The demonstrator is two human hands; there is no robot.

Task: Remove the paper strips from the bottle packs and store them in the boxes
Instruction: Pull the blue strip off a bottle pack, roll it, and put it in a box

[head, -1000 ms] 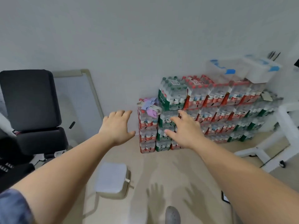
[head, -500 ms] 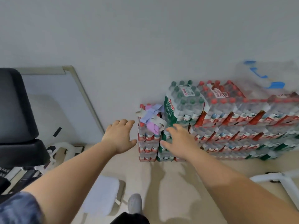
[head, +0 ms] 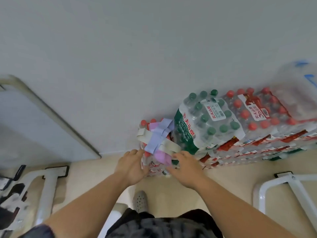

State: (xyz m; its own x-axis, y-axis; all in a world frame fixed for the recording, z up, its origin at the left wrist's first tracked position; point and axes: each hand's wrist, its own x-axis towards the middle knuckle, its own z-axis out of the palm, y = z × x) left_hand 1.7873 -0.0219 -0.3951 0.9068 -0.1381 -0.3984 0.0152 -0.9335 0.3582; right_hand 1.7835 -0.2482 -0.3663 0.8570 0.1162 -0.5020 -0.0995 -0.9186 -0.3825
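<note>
Paper strips (head: 158,136), cream, lilac and pink, lie crossed on top of the leftmost stack of red-capped bottle packs (head: 154,166) against the wall. My left hand (head: 133,166) rests with spread fingers on the stack's left front side, just below the strips. My right hand (head: 186,166) reaches in from the right, its fingertips at the end of a cream strip and beside the pink one. Neither hand has closed on a strip. To the right stands a taller pack with green caps (head: 207,121).
More red-capped packs (head: 257,117) stretch to the right along the wall, with clear plastic boxes (head: 298,90) on top. A whiteboard (head: 34,121) leans at left. White frame legs (head: 284,191) stand at right, a white base (head: 46,191) at left. My shoe (head: 140,200) is below.
I have stepped closer to the stack. Both hands have moved forward from mid-air onto the leftmost stack, arriving at the paper strips.
</note>
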